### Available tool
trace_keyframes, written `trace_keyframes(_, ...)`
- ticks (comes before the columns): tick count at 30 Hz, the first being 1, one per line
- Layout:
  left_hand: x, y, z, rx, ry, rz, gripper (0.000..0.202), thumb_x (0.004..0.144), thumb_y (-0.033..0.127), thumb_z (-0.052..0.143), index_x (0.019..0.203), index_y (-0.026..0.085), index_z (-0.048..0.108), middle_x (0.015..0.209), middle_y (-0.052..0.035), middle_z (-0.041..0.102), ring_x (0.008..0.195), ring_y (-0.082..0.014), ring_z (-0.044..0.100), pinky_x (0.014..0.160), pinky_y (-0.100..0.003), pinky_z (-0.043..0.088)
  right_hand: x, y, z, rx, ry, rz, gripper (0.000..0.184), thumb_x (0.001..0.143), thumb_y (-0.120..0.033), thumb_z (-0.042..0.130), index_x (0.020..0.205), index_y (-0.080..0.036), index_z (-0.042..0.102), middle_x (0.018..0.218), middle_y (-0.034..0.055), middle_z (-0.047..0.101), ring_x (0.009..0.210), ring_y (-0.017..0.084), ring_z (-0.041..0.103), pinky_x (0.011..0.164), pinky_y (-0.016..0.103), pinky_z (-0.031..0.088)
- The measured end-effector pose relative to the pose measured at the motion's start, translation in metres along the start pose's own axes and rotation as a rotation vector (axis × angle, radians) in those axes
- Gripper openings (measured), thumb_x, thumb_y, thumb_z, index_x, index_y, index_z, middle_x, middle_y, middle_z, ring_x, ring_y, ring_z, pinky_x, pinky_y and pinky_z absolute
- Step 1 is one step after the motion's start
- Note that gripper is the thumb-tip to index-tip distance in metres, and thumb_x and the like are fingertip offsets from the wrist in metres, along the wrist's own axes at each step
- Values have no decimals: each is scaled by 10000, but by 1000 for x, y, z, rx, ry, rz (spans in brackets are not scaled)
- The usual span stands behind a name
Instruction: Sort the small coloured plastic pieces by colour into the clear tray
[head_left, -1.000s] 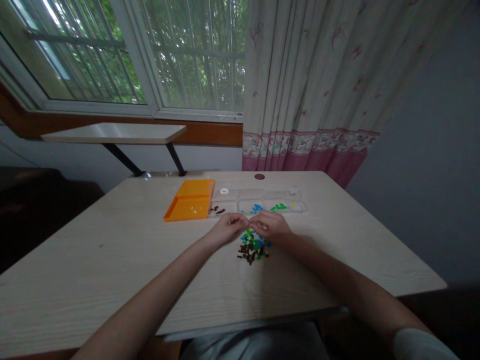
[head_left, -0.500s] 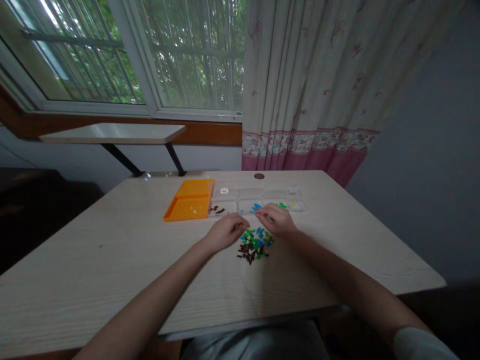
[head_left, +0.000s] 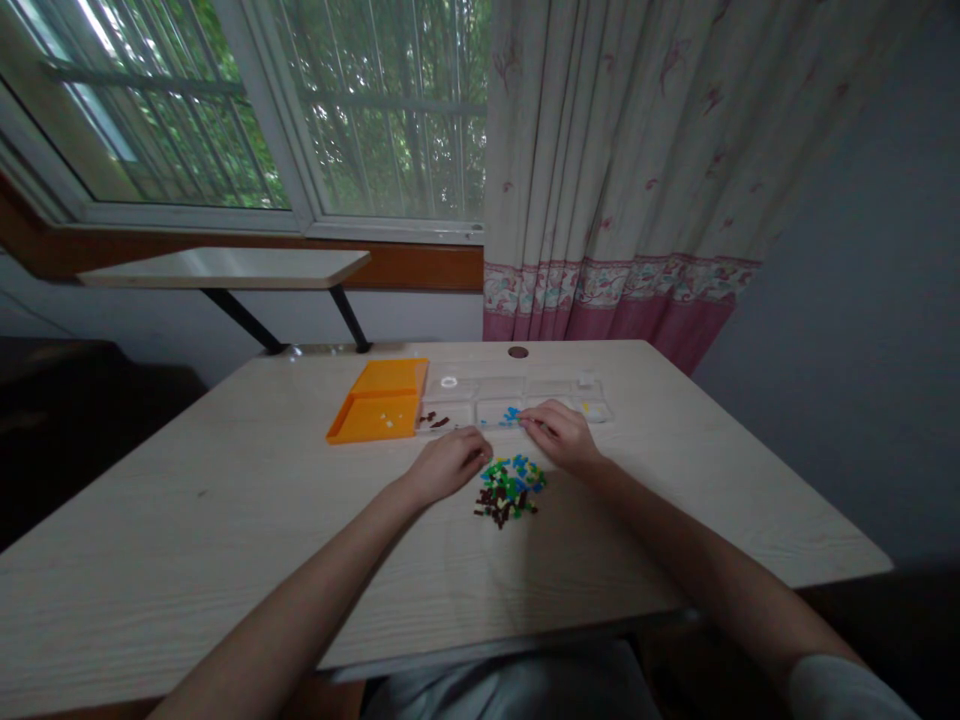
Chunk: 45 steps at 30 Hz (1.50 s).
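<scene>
A pile of small plastic bricks (head_left: pixel 511 488) in blue, green, yellow, white and dark brown lies on the table. At its upper left edge is my left hand (head_left: pixel 454 466), fingers curled in and pressed together; anything between them is too small to make out. My right hand (head_left: pixel 561 436) reaches over the front edge of a clear compartment tray (head_left: pixel 501 388), fingertips pinched beside the blue bricks (head_left: pixel 511 414). What that pinch holds, if anything, I cannot see. Dark brown bricks (head_left: pixel 435 419) sit in the tray's front left compartment, and a few yellow ones (head_left: pixel 586 408) at the right.
An orange tray (head_left: pixel 384 377) with a few white pieces in its front half adjoins the clear tray on the left. A raised shelf (head_left: pixel 232 265) on black legs stands at the back left. Behind the table (head_left: pixel 300 560) are a window and a curtain (head_left: pixel 600 200).
My right hand has shifted slightly right and now covers the green bricks in the tray. My left hand has drawn back a little to the left.
</scene>
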<state>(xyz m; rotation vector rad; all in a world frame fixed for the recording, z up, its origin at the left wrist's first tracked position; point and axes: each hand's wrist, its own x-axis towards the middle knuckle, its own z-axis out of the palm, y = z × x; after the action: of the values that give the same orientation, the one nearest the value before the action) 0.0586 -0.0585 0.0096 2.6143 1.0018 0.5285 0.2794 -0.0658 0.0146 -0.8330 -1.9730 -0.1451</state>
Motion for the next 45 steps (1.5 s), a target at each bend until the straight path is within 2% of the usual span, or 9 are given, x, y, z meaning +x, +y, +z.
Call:
trace_keyframes(4, 0, 0, 0, 10, -9, -8, 160, 822, 196, 444, 842, 181, 602, 867, -44, 584, 842, -152, 545, 747, -230, 416, 2, 12, -9, -63, -52, 69, 180, 854, -266, 495, 899, -196, 654, 796, 44, 640, 732, 126, 587, 682, 232, 470)
trace_keyframes(11, 0, -2, 1, 28, -17, -20, 154, 828, 220, 449, 839, 185, 598, 869, -44, 578, 840, -155, 541, 737, -233, 411, -3, 52, -26, -307, -240, 295, 208, 866, -277, 466, 920, -223, 660, 867, 32, 626, 801, 140, 586, 708, 237, 437)
trace_keyframes(16, 0, -3, 2, -9, 1, -21, 152, 831, 227, 447, 817, 176, 590, 858, -48, 579, 827, -154, 540, 736, -238, 411, -4, 59, -29, -371, -349, 365, 228, 874, -291, 449, 962, -241, 654, 904, 30, 622, 828, 148, 584, 709, 243, 426)
trace_keyframes(19, 1, -1, 1, -92, 34, -32, 167, 836, 231, 437, 821, 162, 588, 850, -56, 585, 819, -154, 541, 741, -246, 413, -5, 60, -28, -391, -358, 382, 245, 877, -287, 437, 996, -242, 646, 909, 34, 623, 824, 149, 584, 698, 241, 427)
trace_keyframes(22, 3, 2, 1, -226, 101, -67, 199, 837, 257, 433, 823, 142, 594, 830, -64, 596, 793, -154, 541, 725, -255, 420, -6, 56, -24, -347, -314, 340, 239, 872, -271, 445, 985, -229, 651, 877, 38, 629, 810, 147, 585, 702, 243, 436)
trace_keyframes(25, 6, 5, 2, -347, 168, -145, 229, 825, 299, 451, 798, 122, 594, 780, -58, 600, 736, -149, 535, 669, -251, 424, -5, 41, -16, -241, -302, 214, 220, 861, -269, 466, 957, -211, 656, 849, 39, 633, 777, 136, 590, 687, 231, 446)
trace_keyframes(31, 9, 8, 4, -497, 192, -187, 245, 800, 331, 478, 783, 114, 591, 741, -34, 597, 695, -133, 522, 625, -232, 416, -6, 3, 8, -71, -275, 21, 199, 818, -315, 545, 933, -201, 661, 796, 32, 631, 667, 102, 586, 608, 186, 449)
trace_keyframes(36, 9, 9, 7, -543, 185, -165, 270, 800, 352, 480, 771, 113, 602, 730, -24, 608, 686, -129, 528, 628, -225, 414, -9, -4, 18, 17, -195, -4, 171, 805, -310, 566, 868, -187, 667, 753, 31, 639, 663, 104, 594, 593, 185, 458)
trace_keyframes(45, 10, 11, 6, -540, 194, -170, 253, 790, 341, 506, 781, 113, 616, 735, -32, 625, 687, -135, 544, 627, -233, 428, -9, -8, 18, 47, -197, 10, 148, 816, -263, 535, 868, -201, 658, 765, 32, 642, 693, 111, 595, 631, 196, 479)
